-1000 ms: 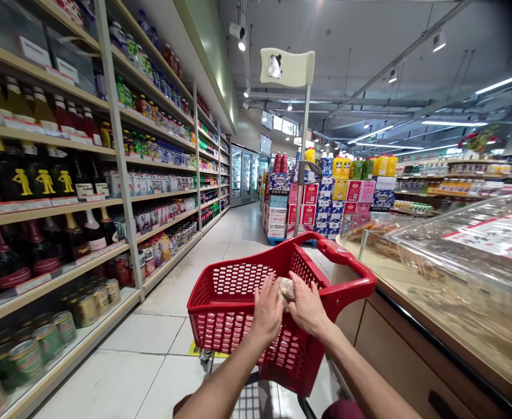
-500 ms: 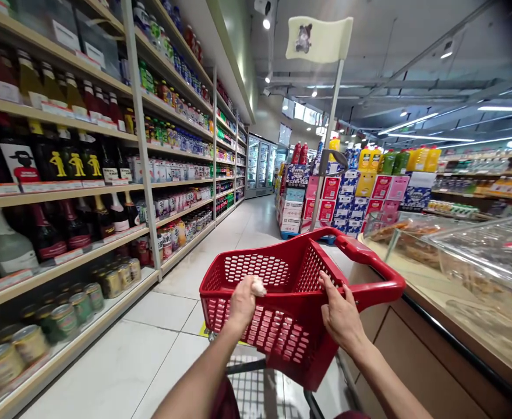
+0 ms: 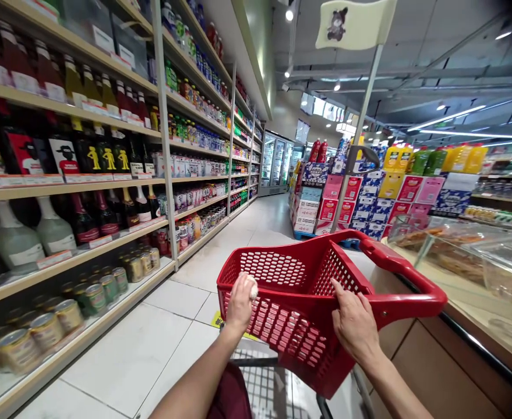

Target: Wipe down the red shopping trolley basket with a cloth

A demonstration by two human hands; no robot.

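Observation:
A red plastic shopping cart (image 3: 282, 331) with a perforated basket stands in front of me, turned sideways. At the left part of its near rim is my left hand (image 3: 240, 305), closed around a small white crumpled wad (image 3: 252, 287) that looks like tissue. Farther right along the same rim, my right hand (image 3: 356, 323) is hooked over the edge, the fingers bent over the top and the index finger straighter. Its thumb is mostly hidden. The cart's thick red handle (image 3: 406, 273) lies beyond the right hand, touched by neither hand.
Shelves of bottles and cans (image 3: 81, 189) line the left side. Stacked drink cartons (image 3: 369, 203) stand ahead on the right. A glass-topped food counter (image 3: 469, 291) runs close along the cart's right. A pole with a cream flag (image 3: 354, 23) rises behind the basket. Tiled floor (image 3: 151, 343) stretches ahead.
The view has swung left, so shelves and cart appear farther right. My left hand has shifted toward the basket's left end with the white wad. The right hand stays on the rim.

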